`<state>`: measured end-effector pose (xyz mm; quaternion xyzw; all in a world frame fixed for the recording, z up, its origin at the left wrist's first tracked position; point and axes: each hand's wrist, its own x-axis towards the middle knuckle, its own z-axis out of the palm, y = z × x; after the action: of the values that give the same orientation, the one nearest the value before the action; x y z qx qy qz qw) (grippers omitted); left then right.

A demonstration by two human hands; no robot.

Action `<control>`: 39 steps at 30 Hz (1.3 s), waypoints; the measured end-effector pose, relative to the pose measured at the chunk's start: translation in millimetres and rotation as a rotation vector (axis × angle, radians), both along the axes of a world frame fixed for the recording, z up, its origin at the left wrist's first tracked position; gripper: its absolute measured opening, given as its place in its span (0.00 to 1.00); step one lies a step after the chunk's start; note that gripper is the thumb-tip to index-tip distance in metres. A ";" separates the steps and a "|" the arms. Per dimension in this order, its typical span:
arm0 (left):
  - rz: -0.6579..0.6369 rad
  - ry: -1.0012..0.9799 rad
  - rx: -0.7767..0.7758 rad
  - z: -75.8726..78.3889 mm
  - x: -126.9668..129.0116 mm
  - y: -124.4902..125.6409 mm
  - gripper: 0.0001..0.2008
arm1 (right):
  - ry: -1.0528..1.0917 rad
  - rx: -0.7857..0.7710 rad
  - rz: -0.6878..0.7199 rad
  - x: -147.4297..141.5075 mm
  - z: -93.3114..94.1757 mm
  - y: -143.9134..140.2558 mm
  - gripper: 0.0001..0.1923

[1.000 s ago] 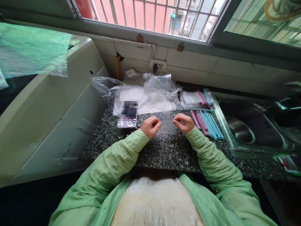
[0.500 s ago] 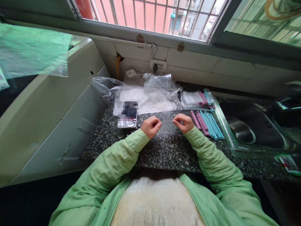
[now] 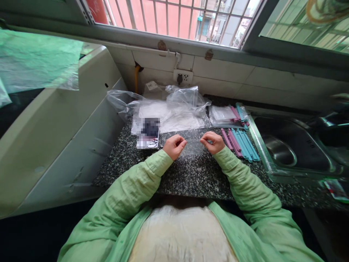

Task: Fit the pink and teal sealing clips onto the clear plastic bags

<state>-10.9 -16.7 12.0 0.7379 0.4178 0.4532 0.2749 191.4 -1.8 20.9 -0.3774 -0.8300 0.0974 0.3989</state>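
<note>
Left hand (image 3: 174, 146) and right hand (image 3: 213, 142) pinch a clear, thin, rectangular plastic sheet (image 3: 193, 147) at 9 and 3 o'clock, fingertips clamped, apparently to spread it.

1 steel sink (image 3: 297, 133), right. 1 wall socket (image 3: 186, 77), black plug (image 3: 179, 78) inserted, below barred window (image 3: 174, 20). Yellow pipe (image 3: 136, 78) left of socket. Green sheet (image 3: 38, 62) over pale appliance (image 3: 81, 96), far left.

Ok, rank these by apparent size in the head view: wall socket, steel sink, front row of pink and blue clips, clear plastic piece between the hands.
Steel sink
Front row of pink and blue clips
Wall socket and clear plastic piece: too alike to rank
</note>
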 end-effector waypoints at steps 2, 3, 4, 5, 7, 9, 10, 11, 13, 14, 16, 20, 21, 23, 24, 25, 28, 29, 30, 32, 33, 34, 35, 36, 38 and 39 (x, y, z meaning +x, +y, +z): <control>0.002 0.001 -0.006 -0.4 0.2 0.3 0.09 | 0.013 0.013 0.004 -0.3 -0.3 0.3 0.10; 0.001 0.006 0.000 -0.7 0.3 0.2 0.09 | 0.013 0.020 0.007 -0.3 -0.5 0.6 0.10; 0.000 0.012 0.011 -0.9 0.4 0.1 0.09 | 0.008 0.026 0.010 -0.3 -0.8 0.8 0.10; -0.003 0.019 0.023 -1.1 0.4 0.0 0.09 | -0.002 0.031 0.012 -0.2 -1.0 1.1 0.10; -0.007 0.027 0.042 -1.5 0.5 -0.4 0.09 | -0.023 0.039 0.016 0.2 -1.5 1.6 0.10; -0.007 0.028 0.047 -1.8 0.6 -0.6 0.09 | -0.038 0.047 0.017 0.7 -1.9 1.9 0.10; -0.006 0.027 0.047 -1.9 0.6 -0.6 0.09 | -0.045 0.050 0.017 0.9 -2.1 2.0 0.10; -0.005 0.027 0.046 -1.8 0.5 -0.6 0.09 | -0.052 0.052 0.015 1.1 -2.2 2.0 0.10; -0.006 0.026 0.042 -1.6 0.5 -0.5 0.09 | -0.058 0.055 0.010 1.4 -2.3 1.7 0.10; -0.005 0.026 0.040 -1.5 0.4 -0.5 0.09 | -0.055 0.052 0.007 1.4 -2.3 1.5 0.10; -0.001 0.024 0.039 -1.2 0.3 -0.4 0.09 | -0.033 0.033 0.003 1.0 -2.2 0.7 0.10; -0.006 0.028 0.048 -1.0 0.4 -0.5 0.08 | 0.032 -0.067 0.013 -0.9 -1.5 -1.4 0.10; -0.014 0.032 0.049 -1.0 0.5 -0.6 0.08 | 0.043 -0.094 0.022 -1.6 -1.4 -1.9 0.10; -0.034 0.044 0.052 -1.0 0.7 -0.8 0.08 | 0.055 -0.137 0.048 -2.8 -1.4 -2.5 0.09; -0.042 0.048 0.054 -1.0 0.8 -0.8 0.08 | 0.058 -0.149 0.060 -3.4 -1.6 -2.6 0.09; -0.047 0.050 0.055 -1.1 0.8 -0.9 0.08 | 0.060 -0.154 0.071 -3.8 -1.9 -2.7 0.09; -0.047 0.049 0.053 -1.6 0.9 -0.8 0.08 | 0.061 -0.137 0.089 -4.6 -3.1 -2.5 0.09; -0.043 0.047 0.052 -1.8 0.8 -0.7 0.08 | 0.058 -0.126 0.087 -4.7 -3.5 -2.4 0.10; -0.039 0.047 0.052 -1.9 0.8 -0.6 0.08 | 0.051 -0.114 0.083 -4.7 -3.9 -2.2 0.10; -0.030 0.045 0.051 -2.0 0.8 -0.6 0.09 | 0.025 -0.090 0.070 -4.9 -4.6 -2.0 0.10; -0.025 0.042 0.051 -1.9 0.8 -0.6 0.09 | 0.009 -0.079 0.068 -5.0 -4.9 -2.0 0.09; -0.018 0.038 0.051 -1.7 0.8 -0.7 0.09 | -0.005 -0.069 0.068 -5.2 -5.1 -2.1 0.09; -0.011 0.032 0.053 -1.5 0.8 -0.8 0.09 | -0.015 -0.062 0.072 -5.4 -5.1 -2.2 0.09; -0.005 0.025 0.057 -1.1 0.7 -0.9 0.09 | -0.021 -0.059 0.078 -5.6 -5.1 -2.3 0.09; 0.007 0.012 0.063 -0.3 0.6 -1.1 0.09 | -0.022 -0.060 0.093 -6.0 -4.5 -2.8 0.10; 0.012 0.006 0.065 0.0 0.5 -1.2 0.09 | -0.022 -0.065 0.101 -6.2 -4.1 -3.0 0.10</control>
<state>-10.3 -17.9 12.0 0.7454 0.4081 0.4658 0.2469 185.2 -4.8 16.8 -0.3489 -0.8488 0.1399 0.3718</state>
